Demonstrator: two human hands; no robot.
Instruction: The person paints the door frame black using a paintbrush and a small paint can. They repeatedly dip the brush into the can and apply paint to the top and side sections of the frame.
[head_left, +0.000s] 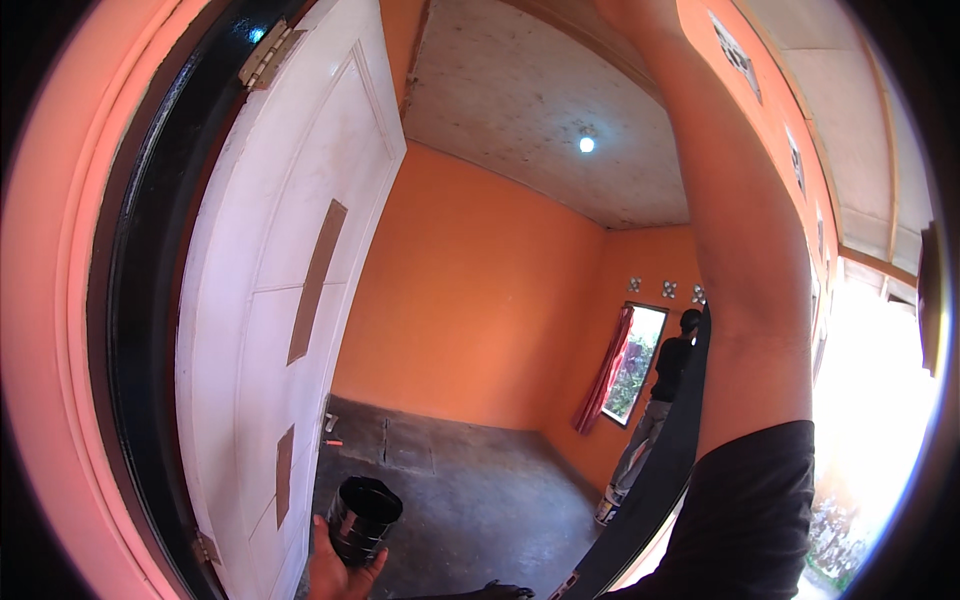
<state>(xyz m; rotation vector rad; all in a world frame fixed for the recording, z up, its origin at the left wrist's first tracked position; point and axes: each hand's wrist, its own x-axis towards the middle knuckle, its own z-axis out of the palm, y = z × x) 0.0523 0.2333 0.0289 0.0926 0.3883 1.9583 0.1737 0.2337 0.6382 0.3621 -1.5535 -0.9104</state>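
Observation:
My left hand (pixel 343 570) is wrapped round a black, open-topped can (pixel 366 518), held upright low in the view. The inside of the can is dark and streaks run down its wall. My right arm (pixel 745 250), in a short black sleeve, stretches up past the top of the doorway. It leaves the picture at the wrist, so the right hand and anything in it are hidden. On the left, a glossy black door frame (pixel 150 250) runs beside a white door (pixel 270 200) swung inward on hinges (pixel 268 55).
Two brown strips (pixel 318 280) mark the door. Inside are orange walls (pixel 470 290), a grey floor (pixel 460 500) and a lit bulb (pixel 587 145). Another person (pixel 672 375) stands on a bucket (pixel 606 508) by a window (pixel 636 365) with a red curtain (pixel 606 375).

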